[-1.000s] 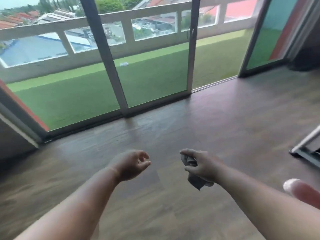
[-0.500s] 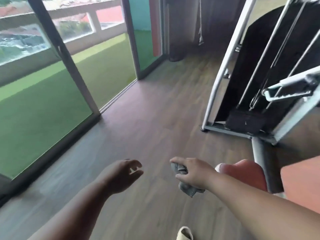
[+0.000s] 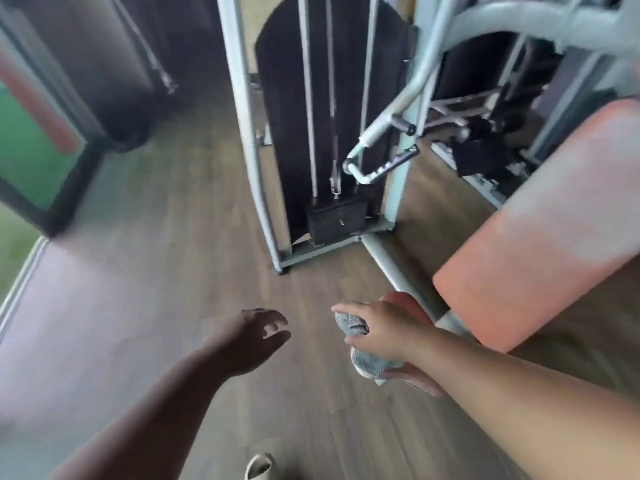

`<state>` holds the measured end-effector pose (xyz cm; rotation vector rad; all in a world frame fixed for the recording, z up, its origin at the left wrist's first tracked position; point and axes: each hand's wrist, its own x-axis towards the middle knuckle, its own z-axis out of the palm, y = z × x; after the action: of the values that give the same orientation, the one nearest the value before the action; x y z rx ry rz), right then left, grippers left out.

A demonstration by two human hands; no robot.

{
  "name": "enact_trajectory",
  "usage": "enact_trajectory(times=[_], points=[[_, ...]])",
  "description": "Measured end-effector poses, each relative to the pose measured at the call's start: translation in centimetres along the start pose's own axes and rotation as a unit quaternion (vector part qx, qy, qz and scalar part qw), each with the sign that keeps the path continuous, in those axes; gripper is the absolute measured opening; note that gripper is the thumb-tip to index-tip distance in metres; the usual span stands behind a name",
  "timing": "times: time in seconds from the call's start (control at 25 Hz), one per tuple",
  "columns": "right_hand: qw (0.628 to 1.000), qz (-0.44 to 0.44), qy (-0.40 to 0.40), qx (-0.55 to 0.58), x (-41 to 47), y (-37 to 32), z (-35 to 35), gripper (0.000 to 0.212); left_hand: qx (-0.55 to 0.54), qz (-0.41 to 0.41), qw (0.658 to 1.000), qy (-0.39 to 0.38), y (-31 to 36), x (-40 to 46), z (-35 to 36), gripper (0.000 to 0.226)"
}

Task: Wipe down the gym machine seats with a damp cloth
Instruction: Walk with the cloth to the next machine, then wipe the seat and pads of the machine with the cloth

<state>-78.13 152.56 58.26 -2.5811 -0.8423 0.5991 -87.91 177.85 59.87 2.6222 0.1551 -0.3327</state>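
Grey-brown wood-plank floor (image 3: 166,271) carries everything here. Pale grey-green steel frame of the weight-stack machine (image 3: 322,249) stands on it, base rail flat on the planks. Beige shoe tip (image 3: 259,467) on the floor at bottom edge. Blurred dark cylindrical object (image 3: 128,133) touches the floor at far left.

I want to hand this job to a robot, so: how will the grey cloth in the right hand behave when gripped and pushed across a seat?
The grey cloth is probably floppy: it bunches in the right hand and a fold hangs below it. It looks light, held by the fingers alone. Its fuzzy pile suggests that it will drag rather than slide on the orange seat pad.
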Motion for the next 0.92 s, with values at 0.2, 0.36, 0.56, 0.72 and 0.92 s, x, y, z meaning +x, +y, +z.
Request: enact_trajectory(times=[0.2,0.36,0.56,0.72,0.92], points=[[0.976,0.184,0.107,0.051,-3.8,2.5,0.0,0.052,0.086,0.161,0.975,-0.129,4.1,9.4,-0.1,0.029],[0.933,0.301,0.15,0.125,-7.3,3.3,2.9,0.058,0.134,0.256,0.935,-0.205,7.4,13.1,1.9,0.031],[0.9,0.376,0.136,0.174,-9.2,6.8,7.2,0.062,0.162,0.289,0.905,-0.268,9.8,16.3,7.3,0.038],[0.889,0.397,0.102,0.203,-7.7,11.5,11.4,0.06,0.162,0.256,0.913,-0.273,9.7,19.7,14.1,0.042],[0.869,0.427,0.168,0.188,-3.0,20.0,21.0,0.061,0.227,0.2,0.934,-0.188,4.2,24.9,26.3,0.063]])
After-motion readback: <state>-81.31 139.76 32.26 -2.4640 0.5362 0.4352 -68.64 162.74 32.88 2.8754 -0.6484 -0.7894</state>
